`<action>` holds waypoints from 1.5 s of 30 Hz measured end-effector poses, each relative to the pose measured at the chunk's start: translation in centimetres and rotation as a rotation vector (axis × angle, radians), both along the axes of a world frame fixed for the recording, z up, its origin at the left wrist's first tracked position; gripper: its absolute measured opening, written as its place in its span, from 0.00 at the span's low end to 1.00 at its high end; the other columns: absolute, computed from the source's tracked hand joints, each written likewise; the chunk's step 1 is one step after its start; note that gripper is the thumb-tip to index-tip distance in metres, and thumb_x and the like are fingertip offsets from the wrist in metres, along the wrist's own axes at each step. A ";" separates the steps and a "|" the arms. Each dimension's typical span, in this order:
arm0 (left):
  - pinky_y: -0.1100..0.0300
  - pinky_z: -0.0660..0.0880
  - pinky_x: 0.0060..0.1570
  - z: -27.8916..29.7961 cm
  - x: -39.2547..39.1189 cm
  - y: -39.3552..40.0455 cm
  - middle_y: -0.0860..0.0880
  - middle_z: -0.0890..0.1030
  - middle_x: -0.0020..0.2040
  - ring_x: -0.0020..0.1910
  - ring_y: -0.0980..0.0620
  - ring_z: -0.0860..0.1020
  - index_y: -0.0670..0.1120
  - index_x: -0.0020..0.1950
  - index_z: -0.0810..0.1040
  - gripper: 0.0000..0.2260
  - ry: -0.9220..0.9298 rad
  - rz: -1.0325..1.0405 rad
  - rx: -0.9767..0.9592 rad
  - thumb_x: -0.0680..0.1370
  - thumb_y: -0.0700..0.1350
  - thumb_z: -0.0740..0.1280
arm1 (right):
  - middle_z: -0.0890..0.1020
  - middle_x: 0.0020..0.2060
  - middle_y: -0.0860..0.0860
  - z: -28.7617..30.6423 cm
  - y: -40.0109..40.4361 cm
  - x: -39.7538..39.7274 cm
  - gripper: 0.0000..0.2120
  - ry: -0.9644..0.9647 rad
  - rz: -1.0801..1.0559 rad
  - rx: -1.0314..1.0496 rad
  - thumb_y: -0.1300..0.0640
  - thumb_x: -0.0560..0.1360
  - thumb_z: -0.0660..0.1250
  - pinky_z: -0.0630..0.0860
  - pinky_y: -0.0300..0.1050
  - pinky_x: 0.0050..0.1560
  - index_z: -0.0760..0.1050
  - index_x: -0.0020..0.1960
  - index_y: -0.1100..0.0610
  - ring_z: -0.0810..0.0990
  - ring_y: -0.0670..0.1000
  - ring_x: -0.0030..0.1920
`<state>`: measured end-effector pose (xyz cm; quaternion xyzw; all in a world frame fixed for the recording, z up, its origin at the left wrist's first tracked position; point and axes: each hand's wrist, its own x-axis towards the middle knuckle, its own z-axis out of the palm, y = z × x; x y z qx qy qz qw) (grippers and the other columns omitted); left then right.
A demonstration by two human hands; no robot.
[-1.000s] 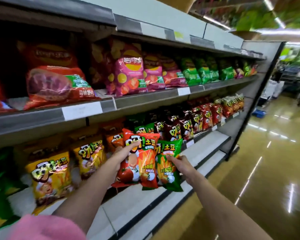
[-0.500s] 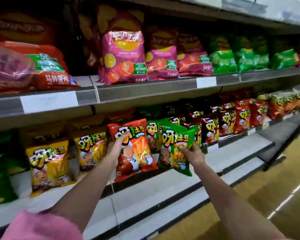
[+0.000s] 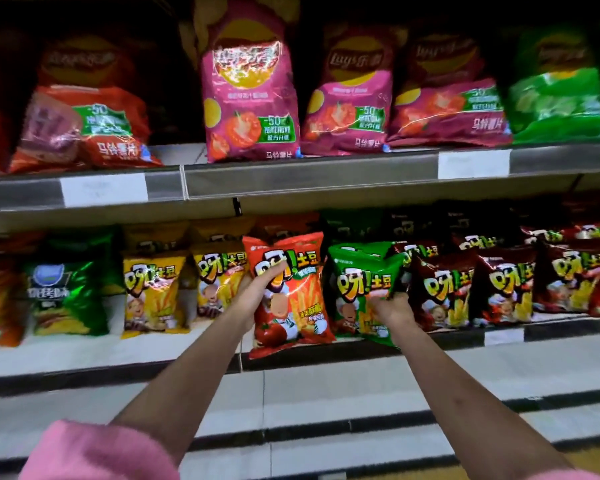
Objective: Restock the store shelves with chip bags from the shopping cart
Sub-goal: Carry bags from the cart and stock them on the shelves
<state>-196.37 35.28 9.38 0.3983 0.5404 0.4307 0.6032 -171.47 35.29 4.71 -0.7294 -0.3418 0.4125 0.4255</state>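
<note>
Left hand [image 3: 260, 289]: arm stretched forward, pink sleeve [image 3: 97, 452] at elbow, fingers [image 3: 274, 271] clamped on upper left of red chip bag [image 3: 291, 296], bag upright at lower shelf [image 3: 187, 351] front.
Right hand [image 3: 390, 308]: arm stretched forward, fingers curled round bottom edge of green chip bag [image 3: 364, 285], just right of red bag.
Writing: both bags read "呀!土豆"; upper shelf [image 3: 309, 178] bags read "Lay's", "马铃薯片", "-50".
Left of left fingers: yellow bags [image 3: 153, 292].
Right of right fingers: dark maroon bags [image 3: 440, 289].
Room: store shelving, blank white price tags [image 3: 104, 190].
</note>
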 end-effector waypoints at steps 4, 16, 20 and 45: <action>0.61 0.77 0.37 0.7 1.3 -0.2 0.51 0.84 0.51 0.46 0.53 0.84 0.49 0.65 0.75 0.27 -0.013 0.038 0.003 0.68 0.56 0.74 | 0.72 0.63 0.59 -1.6 1.4 2.2 0.35 0.036 0.068 -0.042 0.57 0.67 0.75 0.75 0.60 0.60 0.61 0.66 0.66 0.75 0.62 0.60; 0.55 0.78 0.47 2.6 6.2 0.2 0.47 0.83 0.56 0.51 0.48 0.83 0.48 0.69 0.70 0.48 -0.038 -0.088 0.020 0.54 0.66 0.78 | 0.77 0.49 0.55 5.5 -4.8 4.1 0.11 0.128 0.117 0.003 0.56 0.77 0.66 0.76 0.53 0.58 0.73 0.57 0.60 0.76 0.52 0.50; 0.60 0.77 0.38 3.7 8.5 -1.0 0.47 0.84 0.52 0.47 0.49 0.84 0.45 0.66 0.73 0.43 -0.075 -0.218 0.050 0.56 0.64 0.78 | 0.75 0.61 0.54 8.1 -6.7 4.7 0.12 0.179 0.097 0.105 0.50 0.79 0.63 0.73 0.50 0.62 0.70 0.57 0.57 0.73 0.54 0.63; 0.51 0.72 0.60 3.2 40.9 -8.9 0.48 0.78 0.63 0.59 0.48 0.77 0.52 0.65 0.74 0.36 -0.056 -0.589 0.052 0.64 0.70 0.70 | 0.80 0.53 0.50 9.4 -20.1 29.9 0.24 0.146 -0.063 0.180 0.44 0.72 0.70 0.72 0.56 0.61 0.67 0.62 0.51 0.78 0.52 0.55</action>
